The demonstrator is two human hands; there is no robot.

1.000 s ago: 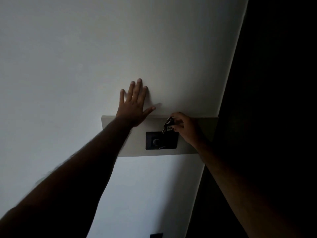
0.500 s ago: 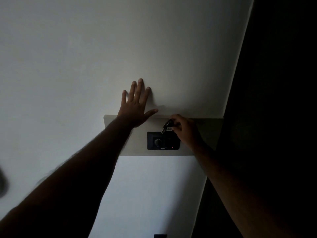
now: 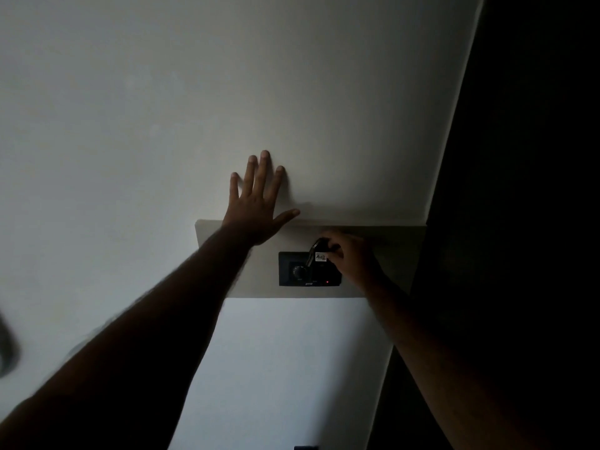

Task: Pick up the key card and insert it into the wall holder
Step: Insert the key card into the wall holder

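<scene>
- Pressing flat on the white wall, the left hand is spread wide and holds nothing; its heel overlaps the top edge of the grey panel.
- The right hand is pinched shut on the key card, a small white-labelled tag with a dark key fob hanging off it, right at the top of the black wall holder.
- Since half a second ago the right hand has sunk a little against the holder, and a small red light shows near its lower edge, as it did then. A second ago no such light could be made out.
- My judgement: the card is entering or already seated in the slot, so the task is nearly finished; letting go is what remains.
- How deep the card sits inside the holder cannot be told, since the fingers and the dim light hide the slot.
</scene>
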